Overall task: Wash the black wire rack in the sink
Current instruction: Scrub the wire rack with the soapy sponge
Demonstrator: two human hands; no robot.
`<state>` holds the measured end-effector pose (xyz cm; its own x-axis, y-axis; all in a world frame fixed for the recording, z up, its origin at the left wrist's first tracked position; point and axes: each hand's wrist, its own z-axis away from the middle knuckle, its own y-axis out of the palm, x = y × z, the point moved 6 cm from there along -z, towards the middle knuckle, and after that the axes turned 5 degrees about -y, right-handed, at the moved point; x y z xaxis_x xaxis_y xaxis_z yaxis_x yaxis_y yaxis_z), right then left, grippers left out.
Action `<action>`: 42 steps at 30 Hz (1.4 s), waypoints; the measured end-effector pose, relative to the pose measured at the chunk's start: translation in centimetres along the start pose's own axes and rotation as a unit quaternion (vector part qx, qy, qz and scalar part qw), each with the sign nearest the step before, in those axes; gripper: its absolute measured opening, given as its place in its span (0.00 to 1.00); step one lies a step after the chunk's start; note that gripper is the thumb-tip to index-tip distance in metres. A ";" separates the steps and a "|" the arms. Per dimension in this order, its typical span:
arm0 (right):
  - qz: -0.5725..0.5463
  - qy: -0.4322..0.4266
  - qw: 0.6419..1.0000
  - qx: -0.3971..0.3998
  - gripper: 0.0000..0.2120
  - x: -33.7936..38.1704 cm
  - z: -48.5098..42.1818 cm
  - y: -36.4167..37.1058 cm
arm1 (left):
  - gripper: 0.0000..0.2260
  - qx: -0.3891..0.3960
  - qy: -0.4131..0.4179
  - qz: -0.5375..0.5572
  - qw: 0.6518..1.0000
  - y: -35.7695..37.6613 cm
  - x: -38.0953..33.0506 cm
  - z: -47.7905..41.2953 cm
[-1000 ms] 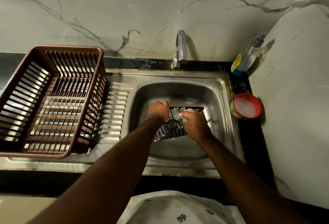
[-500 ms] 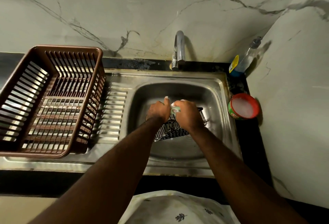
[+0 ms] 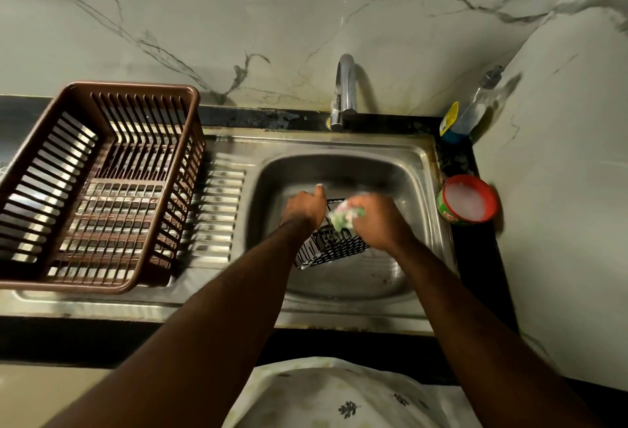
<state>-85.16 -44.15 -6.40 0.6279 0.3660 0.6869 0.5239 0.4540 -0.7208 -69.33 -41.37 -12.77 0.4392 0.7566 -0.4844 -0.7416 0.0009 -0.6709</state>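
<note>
The black wire rack (image 3: 334, 249) sits tilted inside the steel sink basin (image 3: 418, 189). My left hand (image 3: 304, 206) grips its left upper edge. My right hand (image 3: 379, 220) holds a green and white scrubber (image 3: 343, 215) pressed against the rack's top; hand and scrubber are blurred with motion. Both hands hide the rack's upper part.
A brown plastic dish basket (image 3: 98, 186) stands on the drainboard at the left. The tap (image 3: 345, 91) rises behind the basin. A red tub of white soap (image 3: 467, 200) and a clear bottle (image 3: 472, 108) stand on the black counter at the right.
My right hand with the scrubber slid left along the rack towards my left hand, then back a little rightwards and down. My left hand stays on the rack's edge.
</note>
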 end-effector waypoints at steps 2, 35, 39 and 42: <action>0.014 0.013 0.998 -0.058 0.15 0.7 -1.3 -1.2 | 0.31 0.015 0.011 -0.001 1.000 0.2 -0.3 -0.3; 0.056 0.009 0.987 -0.150 0.16 -3.3 0.4 4.6 | 0.21 -0.018 -0.057 0.104 0.993 -0.6 3.1 -1.0; 0.044 0.022 0.994 -0.103 0.14 -4.5 0.9 4.1 | 0.19 -0.027 -0.046 0.117 0.992 -0.6 2.7 -1.2; 0.053 0.015 0.997 -0.057 0.08 -4.3 1.2 3.1 | 0.20 -0.026 -0.041 0.109 0.993 -0.5 2.9 -1.1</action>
<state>-86.90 -43.35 -11.49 0.6999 0.3817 0.6037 0.5143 0.3172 -0.7968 -67.10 -39.90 -14.43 0.2265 0.7855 -0.5760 -0.7862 -0.2017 -0.5842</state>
